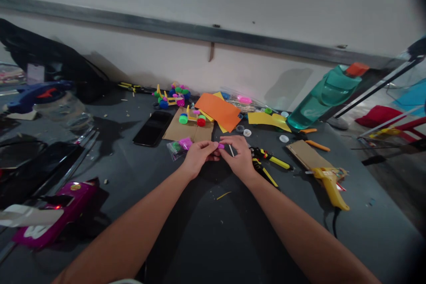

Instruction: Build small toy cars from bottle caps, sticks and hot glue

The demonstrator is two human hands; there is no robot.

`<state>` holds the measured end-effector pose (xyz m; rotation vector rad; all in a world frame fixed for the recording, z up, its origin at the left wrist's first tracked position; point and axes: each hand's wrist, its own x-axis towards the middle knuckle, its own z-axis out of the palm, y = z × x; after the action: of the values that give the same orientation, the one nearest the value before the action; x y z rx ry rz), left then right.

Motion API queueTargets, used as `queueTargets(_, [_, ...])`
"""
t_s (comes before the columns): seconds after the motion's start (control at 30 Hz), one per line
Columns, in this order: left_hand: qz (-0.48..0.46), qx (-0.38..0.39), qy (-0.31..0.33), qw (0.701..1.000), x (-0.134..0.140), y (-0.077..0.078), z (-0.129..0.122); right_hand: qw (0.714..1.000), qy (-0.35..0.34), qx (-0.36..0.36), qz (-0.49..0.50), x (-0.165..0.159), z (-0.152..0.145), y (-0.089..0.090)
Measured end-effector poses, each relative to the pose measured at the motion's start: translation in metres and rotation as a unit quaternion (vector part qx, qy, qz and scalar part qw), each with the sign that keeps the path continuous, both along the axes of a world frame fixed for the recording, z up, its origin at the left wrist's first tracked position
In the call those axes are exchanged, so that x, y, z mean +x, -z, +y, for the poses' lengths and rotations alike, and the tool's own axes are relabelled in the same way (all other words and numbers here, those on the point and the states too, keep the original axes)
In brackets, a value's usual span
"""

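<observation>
My left hand (pixel 199 156) is closed, its thumb and fingers pinching a small purple piece (pixel 221 146) whose exact kind I cannot make out. From the other side my right hand (pixel 242 158) closes on the same piece with its thumb and fingertips. A thin white stick (pixel 231 151) shows within the curl of the right hand. Beside the left hand lies a clear plastic bag (pixel 176 151) with purple and green bits. Black-and-yellow pliers (pixel 274 159) rest by the right hand, partly covered by it.
Behind the hands are a small wheeled toy (pixel 192 117) on cardboard (pixel 171 129), orange paper (pixel 219 110) and a black phone (pixel 152 128). A teal bottle (pixel 321 97) and a yellow glue gun (pixel 332 188) stand and lie rightward. A magenta power strip (pixel 63 213) sits at left.
</observation>
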<state>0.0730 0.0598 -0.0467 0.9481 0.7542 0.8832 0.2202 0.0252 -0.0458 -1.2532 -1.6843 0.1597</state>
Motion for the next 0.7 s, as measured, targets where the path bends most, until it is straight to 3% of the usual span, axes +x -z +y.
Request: queueTargets(0.7, [0.014,-0.005,0.016,1.0,0.0005,-0.0001,0.0007,1.0,-0.006,-0.002,-0.007,-0.0011,0.0001,0.0018])
